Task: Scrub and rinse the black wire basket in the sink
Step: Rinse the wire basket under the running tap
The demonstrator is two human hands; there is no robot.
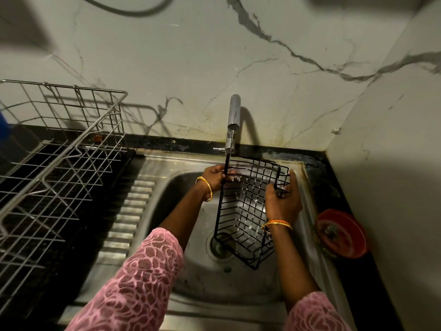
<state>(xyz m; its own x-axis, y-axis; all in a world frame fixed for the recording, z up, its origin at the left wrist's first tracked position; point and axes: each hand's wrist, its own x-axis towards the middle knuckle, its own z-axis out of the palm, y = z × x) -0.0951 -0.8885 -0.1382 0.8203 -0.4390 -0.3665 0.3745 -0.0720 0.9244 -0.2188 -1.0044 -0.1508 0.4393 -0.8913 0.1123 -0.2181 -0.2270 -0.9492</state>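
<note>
The black wire basket point(245, 211) stands tilted in the steel sink point(191, 283), its lower corner near the drain point(220, 246). My left hand point(216, 179) grips the basket's upper left rim. On the right rim, my right hand point(282, 201) curls its fingers round the wires. The chrome tap point(232, 123) is just above the basket's top edge, and white droplets or suds speckle the wires.
A large steel dish rack point(59, 168) fills the black counter on the left. A red round container point(341, 234) sits on the counter right of the sink. The marble wall rises behind, and a side wall closes in on the right.
</note>
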